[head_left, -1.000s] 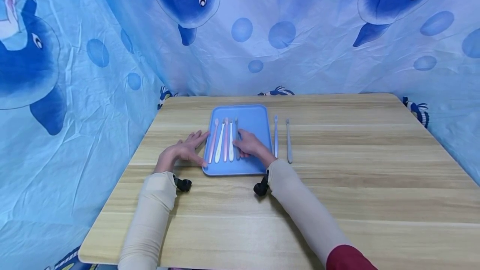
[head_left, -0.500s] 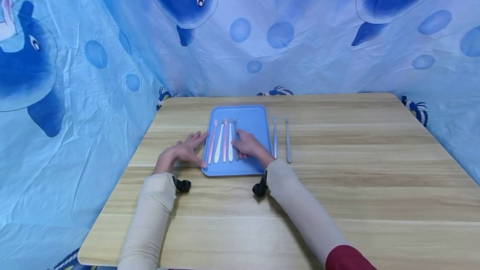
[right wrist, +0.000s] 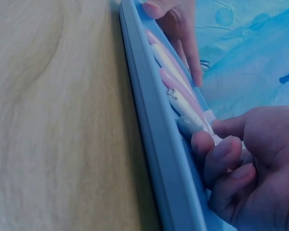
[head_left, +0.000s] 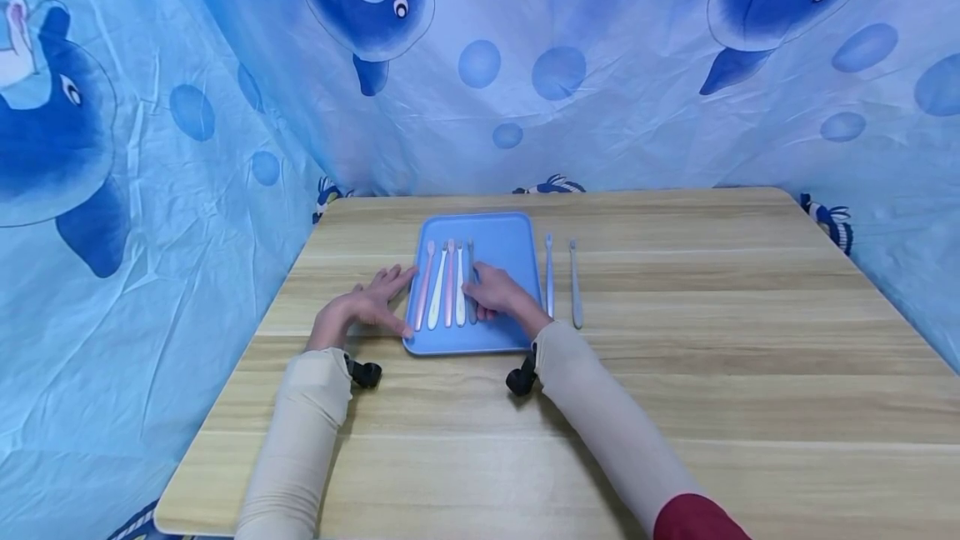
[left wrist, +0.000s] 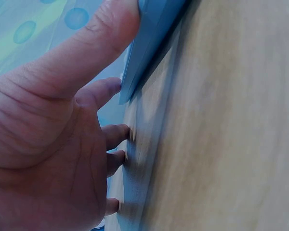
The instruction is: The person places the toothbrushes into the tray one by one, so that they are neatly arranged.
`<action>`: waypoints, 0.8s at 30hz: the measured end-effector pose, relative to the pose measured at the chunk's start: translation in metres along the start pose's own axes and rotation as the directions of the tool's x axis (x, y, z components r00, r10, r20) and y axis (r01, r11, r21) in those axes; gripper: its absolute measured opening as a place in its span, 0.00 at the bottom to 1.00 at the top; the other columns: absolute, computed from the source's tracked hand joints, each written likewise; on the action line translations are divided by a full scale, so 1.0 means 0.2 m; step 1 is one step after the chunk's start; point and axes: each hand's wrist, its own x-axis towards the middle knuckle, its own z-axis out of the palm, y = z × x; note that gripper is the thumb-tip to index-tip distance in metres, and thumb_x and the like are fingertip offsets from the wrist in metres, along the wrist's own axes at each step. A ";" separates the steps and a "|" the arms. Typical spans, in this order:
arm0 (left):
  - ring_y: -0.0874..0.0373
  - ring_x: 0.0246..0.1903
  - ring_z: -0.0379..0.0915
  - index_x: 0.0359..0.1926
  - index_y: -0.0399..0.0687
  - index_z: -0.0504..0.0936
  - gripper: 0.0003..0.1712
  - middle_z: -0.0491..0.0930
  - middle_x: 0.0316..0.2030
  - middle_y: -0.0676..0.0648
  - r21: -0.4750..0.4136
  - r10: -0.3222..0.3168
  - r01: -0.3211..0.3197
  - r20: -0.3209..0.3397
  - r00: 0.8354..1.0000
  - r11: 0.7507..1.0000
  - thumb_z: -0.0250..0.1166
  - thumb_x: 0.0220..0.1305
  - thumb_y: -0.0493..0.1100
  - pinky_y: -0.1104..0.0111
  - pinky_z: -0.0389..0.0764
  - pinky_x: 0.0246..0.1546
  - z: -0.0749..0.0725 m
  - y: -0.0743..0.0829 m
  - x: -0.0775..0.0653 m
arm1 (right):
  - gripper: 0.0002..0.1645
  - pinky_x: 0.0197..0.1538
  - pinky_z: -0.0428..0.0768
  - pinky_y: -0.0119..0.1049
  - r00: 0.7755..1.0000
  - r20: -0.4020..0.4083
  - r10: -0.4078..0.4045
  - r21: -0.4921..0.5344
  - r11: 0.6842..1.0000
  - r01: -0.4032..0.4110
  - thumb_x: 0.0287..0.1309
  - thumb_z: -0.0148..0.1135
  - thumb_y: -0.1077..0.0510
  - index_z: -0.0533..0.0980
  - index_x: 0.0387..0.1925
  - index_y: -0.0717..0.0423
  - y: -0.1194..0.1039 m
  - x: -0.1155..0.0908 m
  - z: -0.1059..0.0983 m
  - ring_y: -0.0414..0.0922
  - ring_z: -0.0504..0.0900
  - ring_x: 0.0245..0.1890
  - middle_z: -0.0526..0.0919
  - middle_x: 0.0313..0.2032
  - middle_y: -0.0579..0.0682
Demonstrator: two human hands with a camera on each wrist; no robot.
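Observation:
A blue tray lies on the table with several toothbrushes in a row, pink ones and white ones side by side. At the right end of that row is a grey toothbrush. My right hand pinches its handle with curled fingers, low inside the tray; in the right wrist view the rounded handle end pokes out by the fingertips. With fingers spread, my left hand touches the tray's left rim, thumb on the near part and index fingertip farther along.
Right of the tray, a blue-violet toothbrush and another grey toothbrush lie on the wooden table. A blue curtain with dolphin prints hangs behind the table and along its left side.
The grey toothbrush in the tray has shifted very slightly left under my right hand, closer to the white one. My left hand stays on the rim.

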 end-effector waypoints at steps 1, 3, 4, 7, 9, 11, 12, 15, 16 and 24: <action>0.34 0.78 0.16 0.81 0.58 0.35 0.77 0.27 0.80 0.36 0.000 0.001 -0.001 0.000 1.000 1.000 0.78 0.43 0.67 0.31 0.25 0.73 0.00 0.00 0.00 | 0.40 0.14 0.70 0.30 1.000 -0.001 0.003 -0.003 1.000 -0.003 0.75 0.50 0.52 0.47 0.79 0.56 0.00 0.00 0.00 0.41 0.74 0.10 0.79 0.16 0.50; 0.34 0.78 0.17 0.81 0.58 0.35 0.77 0.26 0.80 0.36 0.000 0.003 -0.003 0.000 1.000 1.000 0.78 0.43 0.67 0.31 0.25 0.73 0.00 0.00 0.00 | 0.41 0.14 0.68 0.30 1.000 -0.006 0.011 -0.013 1.000 -0.011 0.75 0.50 0.50 0.46 0.79 0.55 0.01 -0.01 -0.01 0.41 0.74 0.11 0.79 0.16 0.49; 0.34 0.78 0.17 0.81 0.58 0.35 0.77 0.26 0.80 0.36 0.000 0.003 -0.003 0.001 1.000 1.000 0.78 0.43 0.67 0.31 0.25 0.73 0.00 0.00 0.00 | 0.41 0.15 0.68 0.30 1.000 -0.010 0.015 -0.017 1.000 -0.015 0.75 0.50 0.50 0.46 0.80 0.54 0.01 -0.01 -0.01 0.41 0.74 0.11 0.79 0.16 0.49; 0.33 0.78 0.17 0.81 0.57 0.35 0.77 0.26 0.80 0.36 -0.005 0.004 -0.004 0.003 1.000 1.000 0.78 0.44 0.66 0.31 0.25 0.73 0.00 0.00 0.00 | 0.42 0.16 0.67 0.30 1.000 -0.023 0.016 -0.019 1.000 -0.017 0.75 0.51 0.48 0.45 0.80 0.53 0.01 -0.03 -0.03 0.41 0.74 0.12 0.80 0.16 0.49; 0.33 0.78 0.17 0.81 0.57 0.35 0.76 0.26 0.80 0.36 -0.006 0.005 -0.004 0.005 1.000 1.000 0.78 0.44 0.66 0.31 0.25 0.73 0.00 0.00 0.00 | 0.42 0.16 0.68 0.30 0.999 -0.033 0.007 -0.015 1.000 -0.008 0.75 0.51 0.47 0.46 0.80 0.52 0.01 -0.04 -0.05 0.41 0.74 0.12 0.80 0.17 0.49; 0.33 0.78 0.17 0.81 0.57 0.35 0.76 0.26 0.80 0.36 -0.006 0.004 -0.004 0.005 1.000 1.000 0.78 0.44 0.66 0.31 0.25 0.73 0.00 0.00 0.00 | 0.42 0.16 0.69 0.30 0.999 -0.040 -0.005 -0.011 1.000 0.005 0.74 0.51 0.47 0.46 0.80 0.52 0.01 -0.06 -0.07 0.41 0.74 0.12 0.80 0.17 0.49; 0.33 0.78 0.17 0.81 0.57 0.35 0.76 0.26 0.80 0.36 -0.005 0.003 -0.003 0.005 1.000 1.000 0.78 0.44 0.66 0.31 0.25 0.73 0.00 0.00 0.00 | 0.42 0.16 0.70 0.30 0.999 -0.043 -0.013 -0.011 1.000 0.013 0.74 0.52 0.47 0.47 0.80 0.53 0.01 -0.07 -0.08 0.41 0.74 0.12 0.80 0.17 0.49; 0.32 0.78 0.17 0.81 0.58 0.35 0.76 0.26 0.80 0.36 -0.002 0.004 -0.004 0.002 1.000 1.000 0.78 0.44 0.67 0.31 0.25 0.73 0.00 -0.01 0.01 | 0.42 0.16 0.72 0.31 0.998 -0.052 -0.037 -0.006 0.999 0.036 0.74 0.52 0.47 0.47 0.80 0.53 0.00 -0.09 -0.10 0.41 0.73 0.11 0.80 0.16 0.49; 0.32 0.78 0.17 0.81 0.58 0.35 0.76 0.26 0.80 0.36 0.000 0.004 -0.004 0.002 1.000 1.000 0.78 0.44 0.67 0.31 0.25 0.73 0.00 -0.01 0.01 | 0.42 0.17 0.73 0.32 0.998 -0.053 -0.041 -0.006 0.999 0.041 0.74 0.52 0.47 0.48 0.80 0.53 -0.01 -0.10 -0.11 0.41 0.73 0.11 0.80 0.16 0.49; 0.32 0.78 0.17 0.81 0.57 0.35 0.77 0.26 0.80 0.35 0.001 0.014 -0.014 0.000 1.000 1.000 0.78 0.44 0.67 0.30 0.26 0.72 0.00 -0.01 0.01 | 0.42 0.20 0.75 0.35 0.997 -0.056 -0.050 0.025 0.998 0.052 0.74 0.52 0.45 0.48 0.80 0.50 -0.04 -0.17 -0.16 0.41 0.73 0.12 0.80 0.17 0.49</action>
